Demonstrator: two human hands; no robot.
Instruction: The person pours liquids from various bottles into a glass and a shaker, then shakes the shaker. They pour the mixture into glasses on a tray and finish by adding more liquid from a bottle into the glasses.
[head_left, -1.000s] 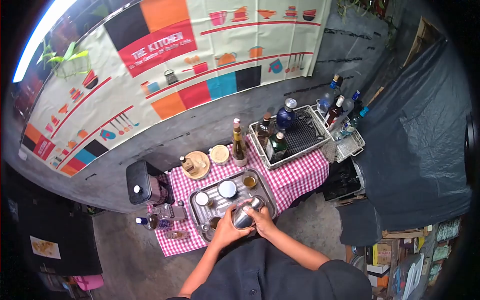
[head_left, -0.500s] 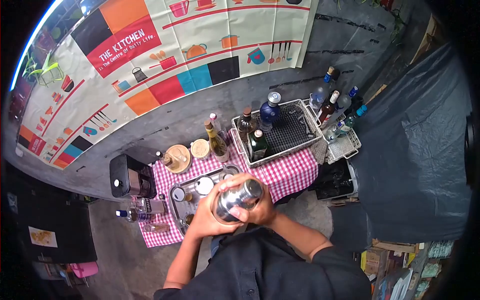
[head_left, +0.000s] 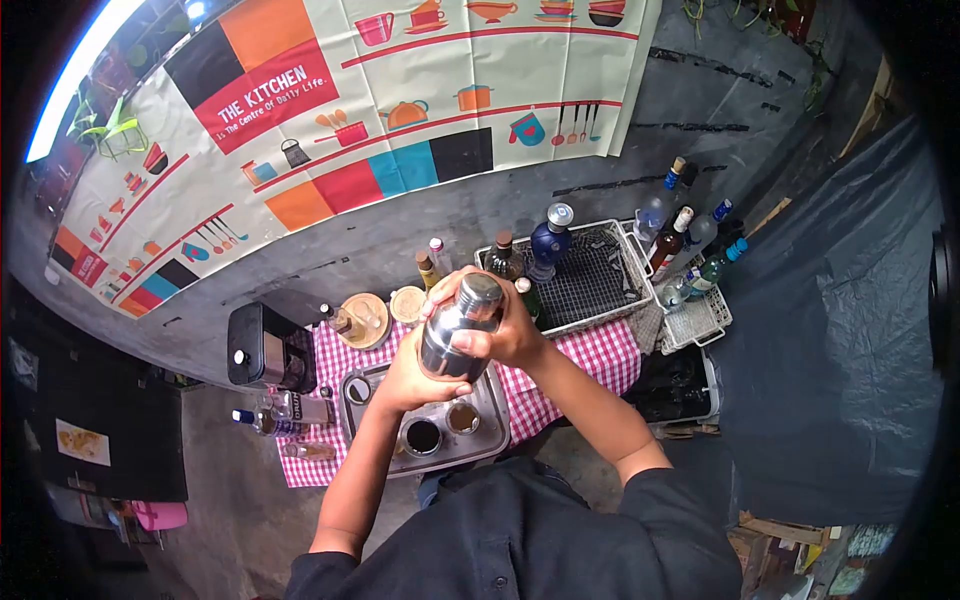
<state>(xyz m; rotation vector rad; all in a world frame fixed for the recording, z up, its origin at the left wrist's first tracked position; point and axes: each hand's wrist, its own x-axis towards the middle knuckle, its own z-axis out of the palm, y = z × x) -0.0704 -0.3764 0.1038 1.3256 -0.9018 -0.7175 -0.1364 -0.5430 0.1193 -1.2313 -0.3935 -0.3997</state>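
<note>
A silver metal cocktail shaker [head_left: 452, 348] is held up in front of my chest, its cap pointing away from me. My left hand [head_left: 404, 372] wraps round its left side and lower end. From the right, my right hand [head_left: 516, 332] grips it near the shoulder, thumb across the body. Below the hands lies a metal tray [head_left: 492, 428]. On it stand a cup of dark liquid [head_left: 423, 436], a cup of brown liquid [head_left: 463, 417] and a white-rimmed cup [head_left: 358, 390]. My hands and arms hide part of the tray.
A red-checked cloth [head_left: 600, 352] covers the table. A wire basket [head_left: 592, 270] holds several bottles, including a blue bottle [head_left: 550, 240]. More bottles stand in a smaller basket [head_left: 700, 322] at right. A black dispenser [head_left: 262, 350], a wooden board [head_left: 364, 320] and clear bottles [head_left: 300, 408] are at left.
Both hands have raised the shaker up and away from my body, and it is tilted differently. The two cups of liquid now show beneath it. The view has shifted slightly.
</note>
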